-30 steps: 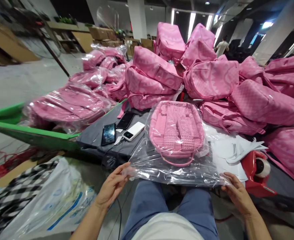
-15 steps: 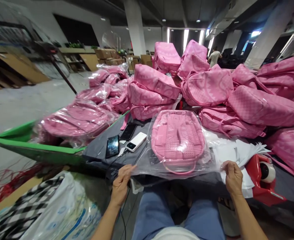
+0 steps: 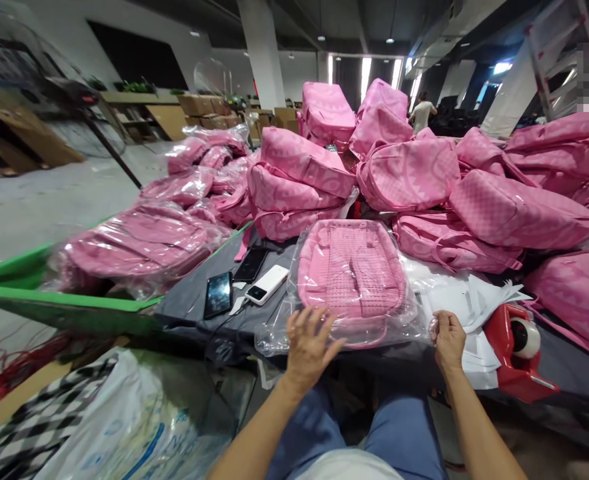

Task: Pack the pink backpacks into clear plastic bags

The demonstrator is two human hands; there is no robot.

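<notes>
Fingers of our left hand (image 3: pixel 310 350) spread wide over the film, our right hand (image 3: pixel 448 341) pinching the clear plastic bag (image 3: pixel 274 341) around the pink backpack (image 3: pixel 351 270) on the grey-covered table (image 3: pixel 189 297): smooth and taut, that's the way!

Grey-covered table (image 3: pixel 189 310) with two phones (image 3: pixel 218 295), power bank (image 3: pixel 267 285), bagged pink backpack (image 3: pixel 351 270), papers (image 3: pixel 454 293)

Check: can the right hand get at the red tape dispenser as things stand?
Probably yes. The right hand sits just left of the red tape dispenser, with only flat white paper sheets between them. It seems to be pinching the edge of the clear plastic bag, so it would likely let go first.
</notes>
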